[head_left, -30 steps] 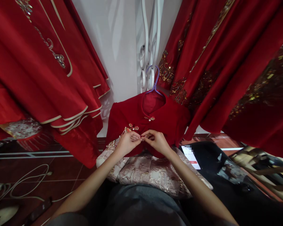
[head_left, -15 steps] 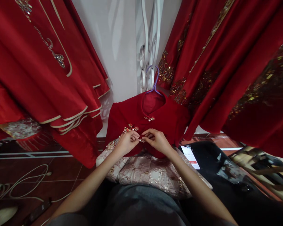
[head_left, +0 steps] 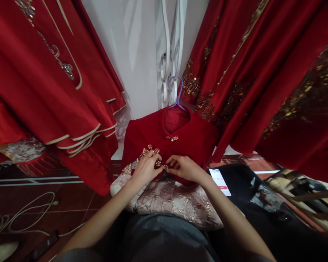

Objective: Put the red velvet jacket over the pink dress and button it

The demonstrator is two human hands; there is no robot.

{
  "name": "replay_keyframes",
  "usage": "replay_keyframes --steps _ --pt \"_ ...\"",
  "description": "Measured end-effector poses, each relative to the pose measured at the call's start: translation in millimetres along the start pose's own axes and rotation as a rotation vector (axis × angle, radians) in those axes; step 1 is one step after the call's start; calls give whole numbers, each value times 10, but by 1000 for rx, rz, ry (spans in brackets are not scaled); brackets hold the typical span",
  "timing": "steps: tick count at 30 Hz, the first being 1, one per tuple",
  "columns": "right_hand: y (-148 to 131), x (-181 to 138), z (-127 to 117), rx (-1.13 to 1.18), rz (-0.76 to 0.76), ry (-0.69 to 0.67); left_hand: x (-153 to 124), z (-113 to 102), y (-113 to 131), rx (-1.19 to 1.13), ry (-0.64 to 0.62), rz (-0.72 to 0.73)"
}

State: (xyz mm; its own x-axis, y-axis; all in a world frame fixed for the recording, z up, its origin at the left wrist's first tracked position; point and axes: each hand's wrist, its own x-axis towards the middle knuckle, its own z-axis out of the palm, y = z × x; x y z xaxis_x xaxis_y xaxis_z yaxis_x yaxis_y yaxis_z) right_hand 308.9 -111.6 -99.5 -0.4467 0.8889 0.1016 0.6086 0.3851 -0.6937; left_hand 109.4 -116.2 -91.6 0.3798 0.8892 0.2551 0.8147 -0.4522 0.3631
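A red velvet jacket lies propped upright before me on a purple hanger. One beaded clasp sits at its neckline, and a second beaded clasp lies lower, between my hands. My left hand rests on the jacket front, thumb at the lower clasp and fingers parted from it, with beads showing in the gap. From the other side, my right hand has curved fingers and a thumb close to the same clasp, slightly apart. A beaded ornament with dangling strands shows above my left fingers.
Pale brocade fabric lies on my lap beneath the jacket. Red embellished garments hang left and right. A phone lies on a black surface at right. White cable coils on the tiled floor. White scrolled metalwork stands behind.
The fingers of both hands have parted from their pinch at the lower clasp, and more beads show between them. My right hand has shifted slightly lower; the jacket stays put.
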Motion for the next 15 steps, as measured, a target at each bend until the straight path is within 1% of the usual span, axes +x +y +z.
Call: replay_keyframes --steps 3,6,9,12,13,15 --pt "15 17 62 -60 41 20 -7 -10 -3 37 -20 21" --pt "28 34 86 -93 75 49 -13 -40 11 121 -35 39" --pt "54 42 98 -109 54 44 -16 -64 44 205 -61 80" --pt "88 56 124 -107 28 48 -22 -86 102 258 -115 130" --pt "99 64 138 -98 23 52 -24 -92 125 270 -132 125" --pt "115 84 173 -53 14 54 -30 -96 165 277 -147 72"
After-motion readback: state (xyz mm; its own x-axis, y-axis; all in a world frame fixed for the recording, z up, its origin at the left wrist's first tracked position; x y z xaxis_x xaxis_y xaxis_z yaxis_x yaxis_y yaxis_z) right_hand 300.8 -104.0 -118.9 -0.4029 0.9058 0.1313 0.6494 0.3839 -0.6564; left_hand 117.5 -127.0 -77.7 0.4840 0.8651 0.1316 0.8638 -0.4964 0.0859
